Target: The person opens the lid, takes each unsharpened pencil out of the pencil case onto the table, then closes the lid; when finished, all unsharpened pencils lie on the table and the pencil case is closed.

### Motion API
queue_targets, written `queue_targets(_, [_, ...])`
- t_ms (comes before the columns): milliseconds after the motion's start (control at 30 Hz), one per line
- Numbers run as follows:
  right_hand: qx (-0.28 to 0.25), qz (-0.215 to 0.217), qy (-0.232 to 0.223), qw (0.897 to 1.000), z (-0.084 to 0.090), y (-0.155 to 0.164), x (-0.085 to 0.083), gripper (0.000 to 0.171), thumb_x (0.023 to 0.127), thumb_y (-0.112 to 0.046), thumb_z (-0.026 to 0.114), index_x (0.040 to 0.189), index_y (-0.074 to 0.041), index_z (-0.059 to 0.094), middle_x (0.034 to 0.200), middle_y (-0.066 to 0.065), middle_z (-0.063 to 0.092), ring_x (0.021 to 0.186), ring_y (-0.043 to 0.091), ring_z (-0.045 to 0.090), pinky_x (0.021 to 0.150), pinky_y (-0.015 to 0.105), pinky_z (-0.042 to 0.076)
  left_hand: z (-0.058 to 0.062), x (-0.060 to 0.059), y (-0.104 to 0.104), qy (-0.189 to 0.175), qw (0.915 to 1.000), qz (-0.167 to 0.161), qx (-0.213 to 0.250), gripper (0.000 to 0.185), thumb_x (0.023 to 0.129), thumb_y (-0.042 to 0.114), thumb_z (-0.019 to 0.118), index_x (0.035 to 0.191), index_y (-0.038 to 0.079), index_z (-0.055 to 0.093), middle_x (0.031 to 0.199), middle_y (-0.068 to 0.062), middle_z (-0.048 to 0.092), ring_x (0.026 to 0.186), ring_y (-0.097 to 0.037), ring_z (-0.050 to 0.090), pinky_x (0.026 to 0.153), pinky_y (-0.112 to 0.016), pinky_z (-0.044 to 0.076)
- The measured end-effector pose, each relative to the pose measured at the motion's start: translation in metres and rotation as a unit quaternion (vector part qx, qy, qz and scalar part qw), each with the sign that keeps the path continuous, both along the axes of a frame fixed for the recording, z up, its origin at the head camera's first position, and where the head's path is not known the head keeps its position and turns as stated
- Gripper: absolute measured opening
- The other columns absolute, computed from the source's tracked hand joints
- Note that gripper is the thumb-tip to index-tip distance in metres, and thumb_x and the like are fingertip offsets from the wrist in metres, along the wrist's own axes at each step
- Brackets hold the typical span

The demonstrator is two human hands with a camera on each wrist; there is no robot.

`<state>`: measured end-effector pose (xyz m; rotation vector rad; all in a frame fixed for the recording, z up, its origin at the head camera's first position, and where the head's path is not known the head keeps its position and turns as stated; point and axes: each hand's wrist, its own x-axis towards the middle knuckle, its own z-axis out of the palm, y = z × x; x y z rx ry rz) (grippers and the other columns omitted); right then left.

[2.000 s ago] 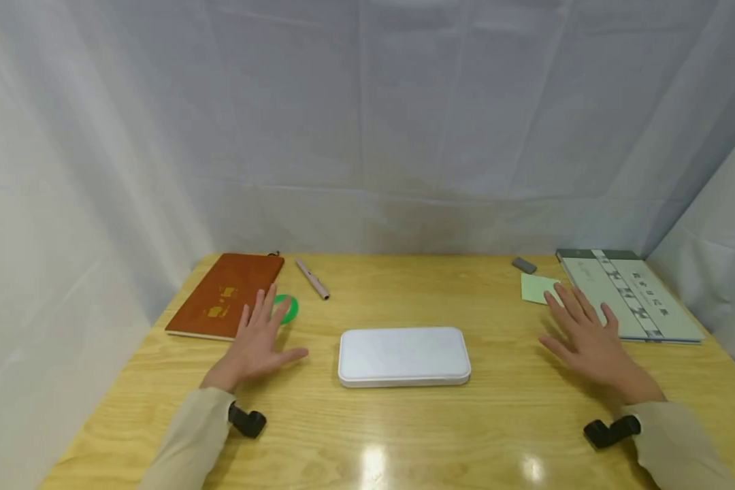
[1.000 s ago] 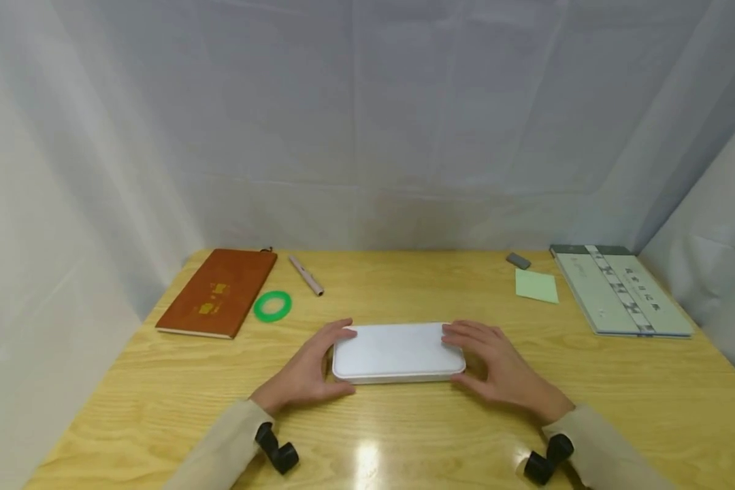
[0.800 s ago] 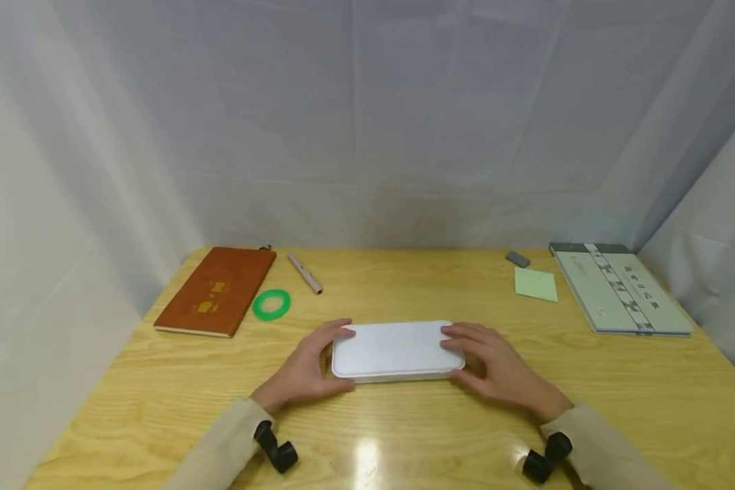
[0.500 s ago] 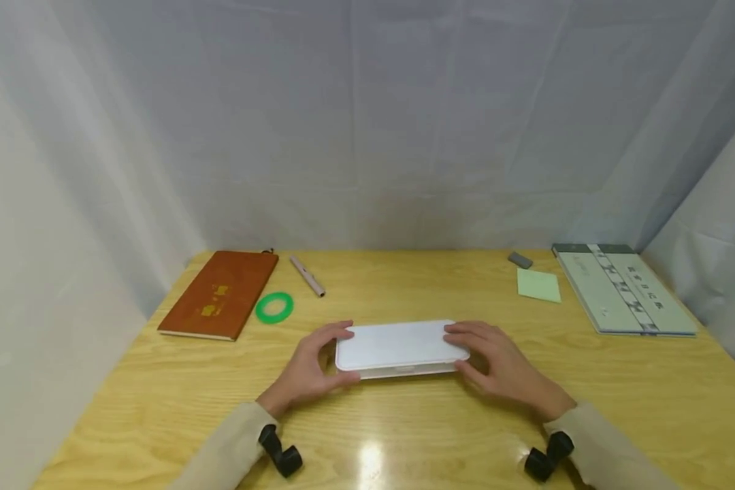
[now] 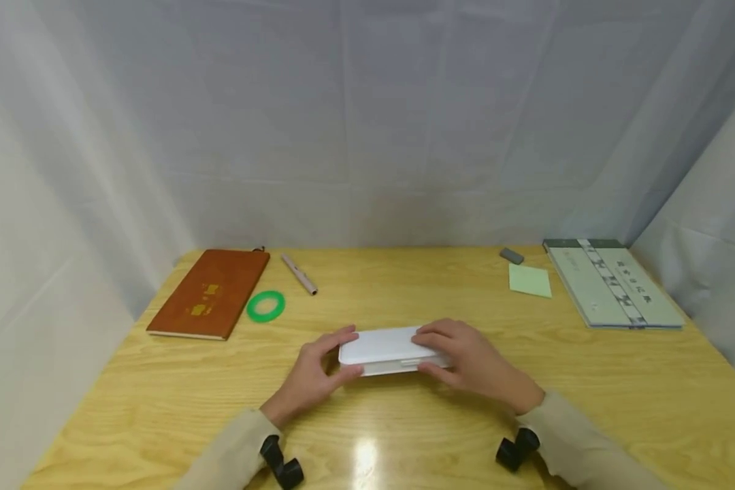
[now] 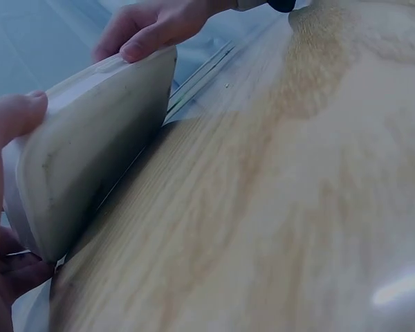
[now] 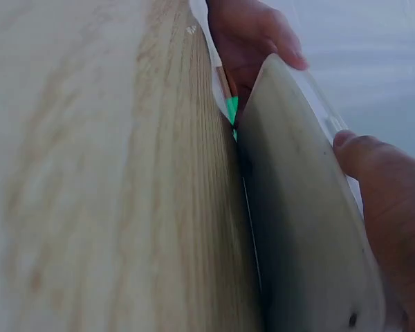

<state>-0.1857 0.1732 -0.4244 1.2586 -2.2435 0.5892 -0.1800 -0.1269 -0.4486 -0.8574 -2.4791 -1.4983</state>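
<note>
A flat white pencil case with rounded corners is between the two hands at the middle of the table. Its near side is tipped up, so a seam and a small latch show along the front. My left hand grips the left end, thumb at the front and fingers over the far edge. At the right end my right hand holds it, fingertips on the lid and thumb at the front side. Both wrist views show the pale underside of the pencil case raised off the wood, its far edge low against the table.
A brown notebook, a green tape ring and a pink pen lie at the back left. At the back right are a grey eraser, green sticky notes and a pale green book. A white curtain hangs behind.
Both hands came in from the sides and took hold of the pencil case by its ends. Its near side has since tilted up, and the right hand has shifted inward to the left.
</note>
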Motion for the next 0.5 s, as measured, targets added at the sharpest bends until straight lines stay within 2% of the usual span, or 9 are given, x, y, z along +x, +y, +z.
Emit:
queue_targets(133, [0.021, -0.012, 0.043, 0.999, 0.003, -0.006, 0.001, 0.045, 0.098, -0.044, 0.047, 0.112, -0.007, 0.069, 0.105, 0.008, 0.067, 0.094, 0.022, 0.064, 0.080, 0.038, 0.055, -0.001, 0.001, 0.002, -0.010, 0.9998, 0.001, 0.019, 0.048, 0.081, 0.012, 0.076, 0.125, 0.001, 0.061, 0.135, -0.022, 0.055, 0.125, -0.034, 0.052, 0.103, -0.026, 0.041])
queue_targets(267, [0.037, -0.017, 0.080, 0.996, 0.003, -0.011, 0.001, 0.047, 0.101, -0.042, 0.040, 0.111, -0.006, 0.068, 0.101, 0.007, 0.066, 0.090, 0.021, 0.064, 0.078, 0.038, 0.055, -0.001, 0.001, 0.003, -0.049, 0.9971, -0.007, 0.058, 0.049, 0.080, 0.010, 0.076, 0.126, 0.000, 0.060, 0.136, -0.022, 0.053, 0.127, -0.034, 0.050, 0.102, -0.024, 0.042])
queue_targets(333, [0.041, -0.019, 0.088, 0.995, 0.003, -0.012, 0.001, 0.047, 0.102, -0.042, 0.038, 0.110, -0.006, 0.067, 0.100, 0.006, 0.066, 0.089, 0.020, 0.064, 0.076, 0.037, 0.054, -0.002, 0.001, 0.002, -0.067, 0.9949, -0.009, 0.075, 0.050, 0.079, 0.008, 0.077, 0.126, 0.000, 0.060, 0.137, -0.022, 0.053, 0.128, -0.033, 0.048, 0.102, -0.022, 0.041])
queue_targets(500, [0.044, -0.032, 0.092, 0.994, 0.000, -0.014, 0.002, 0.049, 0.102, -0.043, 0.035, 0.107, -0.007, 0.067, 0.099, 0.005, 0.066, 0.087, 0.018, 0.063, 0.073, 0.034, 0.053, -0.001, 0.002, 0.002, -0.083, 0.9934, -0.001, 0.079, 0.053, 0.077, 0.011, 0.080, 0.127, 0.003, 0.062, 0.139, -0.020, 0.052, 0.131, -0.031, 0.046, 0.104, -0.019, 0.037])
